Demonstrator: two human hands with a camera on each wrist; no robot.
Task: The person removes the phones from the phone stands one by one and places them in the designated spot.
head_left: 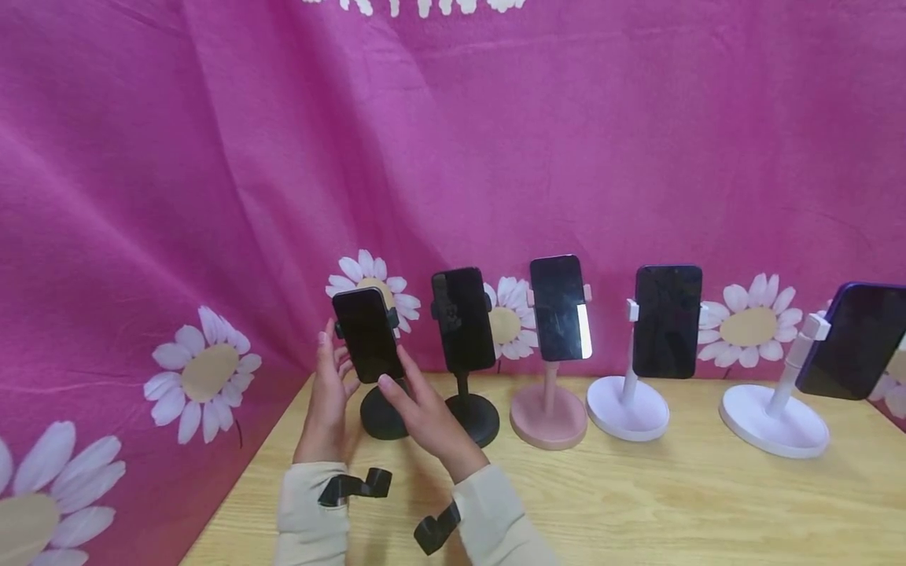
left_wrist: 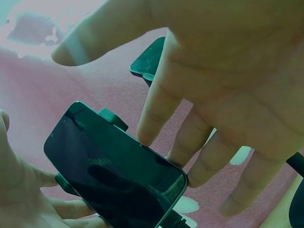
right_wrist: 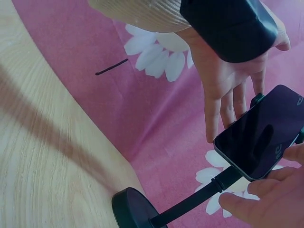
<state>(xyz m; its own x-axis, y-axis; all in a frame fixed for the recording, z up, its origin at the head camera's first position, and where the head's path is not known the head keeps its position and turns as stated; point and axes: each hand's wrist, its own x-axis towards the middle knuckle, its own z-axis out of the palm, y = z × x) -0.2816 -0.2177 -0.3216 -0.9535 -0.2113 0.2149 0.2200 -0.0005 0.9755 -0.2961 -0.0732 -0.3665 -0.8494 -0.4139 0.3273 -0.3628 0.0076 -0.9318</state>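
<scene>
A dark-screened phone point(head_left: 366, 334) sits tilted in the clamp of the leftmost black phone stand point(head_left: 382, 415). My left hand point(head_left: 328, 401) is at the phone's left side, its fingers reaching straight along the edge and partly behind it. At the lower right of the same phone is my right hand point(head_left: 432, 417), fingers extended and fingertips right at the edge. In the left wrist view my right hand point(left_wrist: 223, 90) spreads large over the phone point(left_wrist: 114, 166). The right wrist view shows the black pole point(right_wrist: 194, 202) running from the round base point(right_wrist: 133, 209) up to the phone.
To the right stand another black phone stand point(head_left: 474, 420), a pink one point(head_left: 548, 420) and two white ones point(head_left: 630, 413), each holding a phone. They line a light wooden table point(head_left: 637, 503) before a magenta cloth point(head_left: 495, 157) with daisies. Black wrist cameras point(head_left: 378, 482) sit on both sleeves.
</scene>
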